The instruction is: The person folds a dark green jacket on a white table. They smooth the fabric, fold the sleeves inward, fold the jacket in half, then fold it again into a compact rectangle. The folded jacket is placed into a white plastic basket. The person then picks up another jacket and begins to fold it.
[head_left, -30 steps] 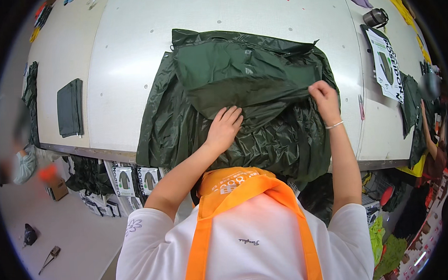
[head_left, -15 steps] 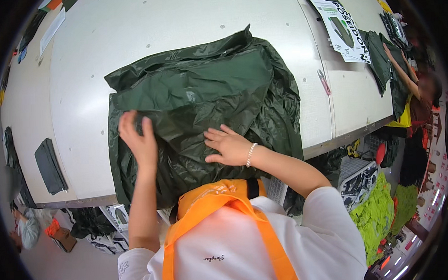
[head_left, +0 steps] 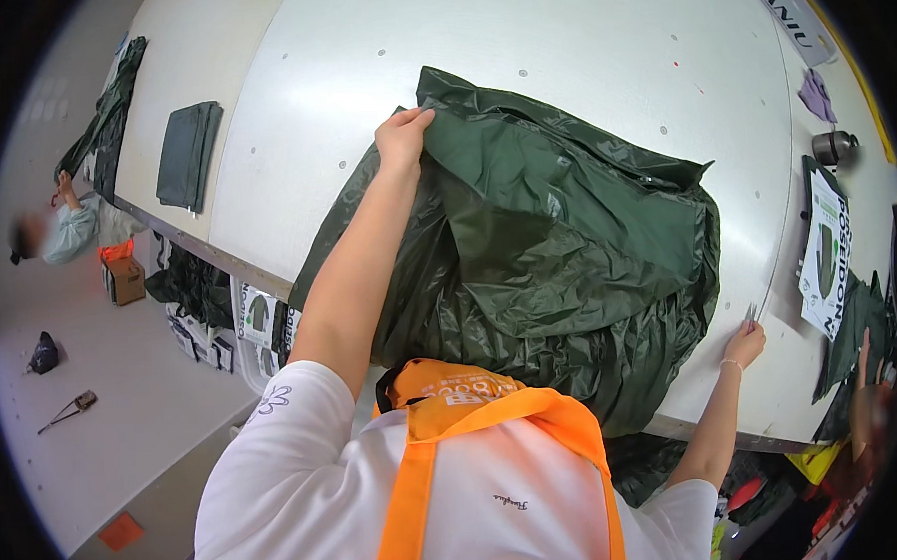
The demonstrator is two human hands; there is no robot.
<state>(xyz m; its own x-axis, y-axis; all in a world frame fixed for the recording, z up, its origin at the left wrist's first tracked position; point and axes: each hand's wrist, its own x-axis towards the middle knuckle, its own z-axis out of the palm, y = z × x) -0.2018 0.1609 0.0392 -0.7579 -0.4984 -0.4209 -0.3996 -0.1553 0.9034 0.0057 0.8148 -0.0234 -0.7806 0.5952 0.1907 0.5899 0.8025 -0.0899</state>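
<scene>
A dark green, glossy waterproof garment [head_left: 567,235] lies spread and wrinkled on the white table in front of me, its lower part hanging toward my lap. My left hand [head_left: 402,140] is closed in a pinch on its far left corner. Out to the right, apart from the fabric, my right hand [head_left: 745,346] is wrapped round a small pair of thread snips [head_left: 751,314]. Only the metal tips stick out past the fingers; the handles are hidden.
On the white table [head_left: 319,75], a folded dark green piece [head_left: 189,156] lies at the left. A printed package [head_left: 825,249], a dark metal cup [head_left: 835,147] and a purple cloth [head_left: 817,96] are at the right. One person [head_left: 61,227] is at far left; another person's hand [head_left: 865,357] is at far right.
My left hand went from resting over the garment to pinching its far left corner. My right hand left the fabric and picked up the snips from the table. The view has turned.
</scene>
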